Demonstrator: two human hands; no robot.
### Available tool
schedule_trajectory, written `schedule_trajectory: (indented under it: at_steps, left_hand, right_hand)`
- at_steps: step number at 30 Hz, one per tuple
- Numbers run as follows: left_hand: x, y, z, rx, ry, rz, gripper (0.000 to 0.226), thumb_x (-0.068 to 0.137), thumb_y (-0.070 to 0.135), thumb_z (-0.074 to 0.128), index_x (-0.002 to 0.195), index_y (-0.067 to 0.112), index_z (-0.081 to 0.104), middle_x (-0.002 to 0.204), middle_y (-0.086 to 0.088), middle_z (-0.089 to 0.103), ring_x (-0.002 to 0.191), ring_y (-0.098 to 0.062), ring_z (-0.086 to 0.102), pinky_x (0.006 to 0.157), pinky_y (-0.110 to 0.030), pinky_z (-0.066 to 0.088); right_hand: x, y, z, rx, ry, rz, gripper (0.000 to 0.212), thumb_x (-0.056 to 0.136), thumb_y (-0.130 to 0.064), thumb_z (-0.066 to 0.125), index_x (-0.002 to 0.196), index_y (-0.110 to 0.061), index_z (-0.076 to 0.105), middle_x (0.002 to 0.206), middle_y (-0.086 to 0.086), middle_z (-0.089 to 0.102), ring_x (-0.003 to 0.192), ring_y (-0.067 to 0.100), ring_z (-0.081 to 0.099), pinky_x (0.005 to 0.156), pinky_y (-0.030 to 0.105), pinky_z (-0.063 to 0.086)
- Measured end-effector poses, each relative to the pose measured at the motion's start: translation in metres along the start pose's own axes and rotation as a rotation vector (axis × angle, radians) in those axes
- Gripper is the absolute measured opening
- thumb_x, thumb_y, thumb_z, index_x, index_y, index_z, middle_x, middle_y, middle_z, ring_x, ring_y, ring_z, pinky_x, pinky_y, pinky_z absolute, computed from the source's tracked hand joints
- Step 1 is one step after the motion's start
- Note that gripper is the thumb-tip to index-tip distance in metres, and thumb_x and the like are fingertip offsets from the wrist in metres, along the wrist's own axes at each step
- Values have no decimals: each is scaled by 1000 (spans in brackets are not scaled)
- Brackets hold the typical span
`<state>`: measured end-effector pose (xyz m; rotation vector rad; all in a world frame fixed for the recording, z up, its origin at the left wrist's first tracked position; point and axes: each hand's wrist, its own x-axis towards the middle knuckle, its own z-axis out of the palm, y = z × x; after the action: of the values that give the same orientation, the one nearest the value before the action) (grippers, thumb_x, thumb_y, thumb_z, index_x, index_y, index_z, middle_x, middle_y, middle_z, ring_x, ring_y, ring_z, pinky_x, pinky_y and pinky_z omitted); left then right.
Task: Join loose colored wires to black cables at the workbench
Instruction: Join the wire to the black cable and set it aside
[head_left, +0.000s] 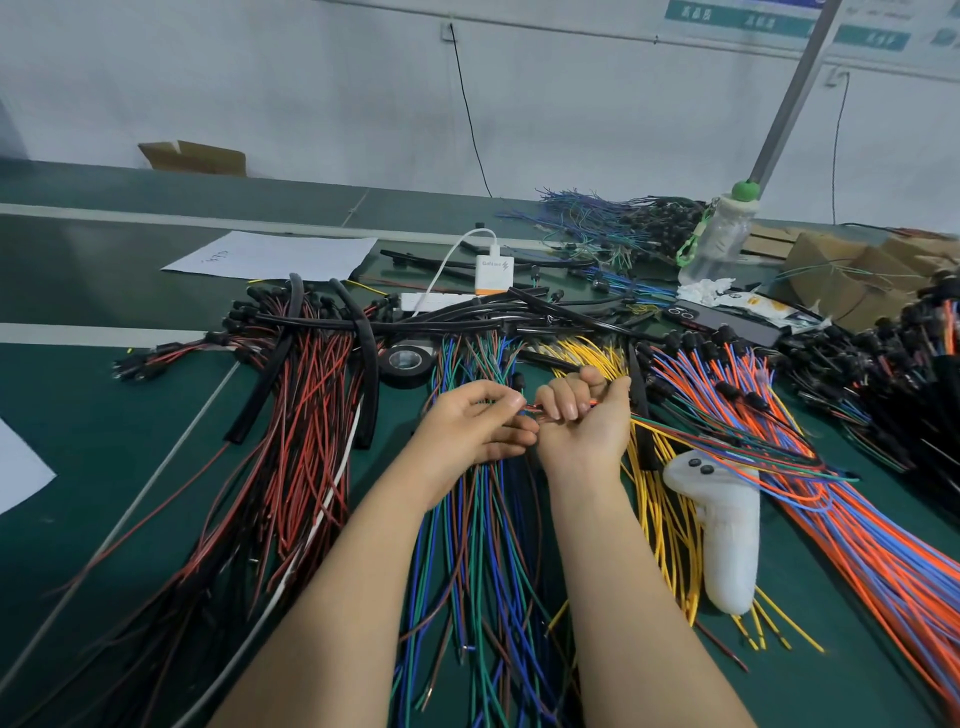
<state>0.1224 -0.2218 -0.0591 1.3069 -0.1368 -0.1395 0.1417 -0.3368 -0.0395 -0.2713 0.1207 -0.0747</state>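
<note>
Four spreads of loose wires cover the green tabletop (130, 415): red-and-black wires (301, 415) toward its left edge, blue-green wires (483, 545) under the forearms, yellow wires (660, 499) beside them, and orange-blue wires (857, 519) toward the right edge. Black cables (322, 322) cross their far ends. One tape roll (405, 364) sits behind the hands and one white controller (722, 535) lies on the yellow wires. The left hand (478, 421) pinches thin wire ends. The right hand (582, 415) is fisted round a few wires trailing rightward. Fingers hide where they meet, so the number held is unclear. Of two paper sheets, the far one (270, 254) shows whole and the near one (21, 467) is cut off at the left edge.
</note>
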Motion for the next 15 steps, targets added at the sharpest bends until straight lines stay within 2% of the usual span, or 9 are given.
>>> schedule_trajectory:
  at_steps: [4, 8, 12, 15]
  left_hand:
    - [-1, 0, 0, -31, -16, 0, 6, 93, 8, 57, 88, 9, 61, 72, -4, 71, 65, -10, 68, 61, -17, 53]
    - [-1, 1, 1, -61, -18, 4, 6, 93, 10, 56, 89, 9, 61, 74, -5, 72, 65, -10, 68, 60, -17, 53]
    - [-3, 6, 1, -180, -66, 0, 16, 96, 13, 49, 93, 7, 63, 80, -9, 73, 69, -10, 69, 60, -17, 54]
    - [-4, 7, 1, -193, -79, -28, 13, 95, 11, 50, 93, 7, 62, 79, -7, 73, 67, -9, 69, 60, -17, 55]
  right_hand:
    - [0, 2, 0, 10, 17, 1, 54, 103, -44, 28, 63, -12, 44, 40, -6, 25, 30, 8, 22, 31, 19, 21]
    - [-1, 1, 0, 42, 13, 25, 54, 103, -44, 27, 63, -12, 44, 40, -5, 25, 30, 8, 23, 31, 19, 21]
    - [-1, -1, 2, 118, 2, 31, 53, 103, -42, 28, 64, -11, 45, 40, -5, 26, 29, 8, 23, 31, 19, 21]
    - [-1, -1, 2, 133, -8, 41, 54, 103, -43, 28, 64, -11, 45, 40, -5, 26, 29, 8, 23, 31, 18, 20]
